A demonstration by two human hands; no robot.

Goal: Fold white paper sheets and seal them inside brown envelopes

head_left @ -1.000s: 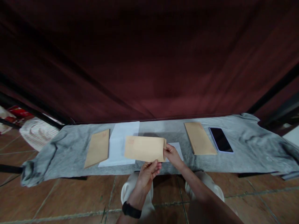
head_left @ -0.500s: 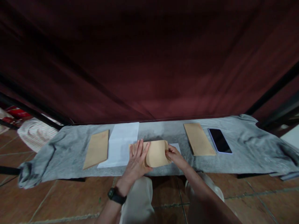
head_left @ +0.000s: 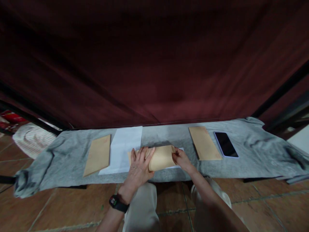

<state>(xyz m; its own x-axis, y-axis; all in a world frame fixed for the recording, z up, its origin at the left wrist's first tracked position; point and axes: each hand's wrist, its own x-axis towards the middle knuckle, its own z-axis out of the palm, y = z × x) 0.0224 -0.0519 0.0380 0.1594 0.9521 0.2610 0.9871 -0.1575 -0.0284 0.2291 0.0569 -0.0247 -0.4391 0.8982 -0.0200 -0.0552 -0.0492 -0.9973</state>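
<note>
The flat left hand (head_left: 139, 163) hides the left end of the tan paper envelope (head_left: 161, 157) at lower centre.

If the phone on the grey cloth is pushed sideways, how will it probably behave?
The phone is a flat, rigid slab lying face up, so it would likely slide, not roll or tip. The cloth under it looks soft and wrinkled, so it may drag or bunch. Its glass face is probably slippery and fragile.

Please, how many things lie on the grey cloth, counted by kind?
Brown envelopes: 3 (left, under the hands, right)
White paper sheets: 2 (large, small, mostly covered)
Phones: 1
Total: 6
</note>
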